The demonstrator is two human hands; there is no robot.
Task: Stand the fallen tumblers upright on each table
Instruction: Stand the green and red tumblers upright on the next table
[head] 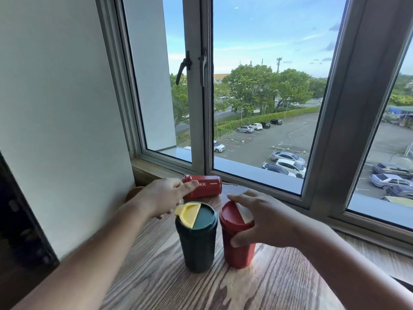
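Note:
A dark green tumbler (pixel 196 242) with a yellow lid flap stands upright on the wooden table (pixel 156 276). To its right stands a red tumbler (pixel 239 251) with a white lid flap, and my right hand (pixel 261 220) wraps around its top and side. Behind them, near the window sill, a smaller red tumbler (pixel 209 186) with white letters lies on its side. My left hand (pixel 164 195) reaches over to this fallen one, fingers spread and touching its left end, not closed around it.
A window frame (pixel 199 108) with two handles rises right behind the table. A white wall (pixel 55 130) closes the left side. A round wooden object (pixel 134 192) shows partly behind my left wrist. A dark panel (pixel 20 220) stands at the far left.

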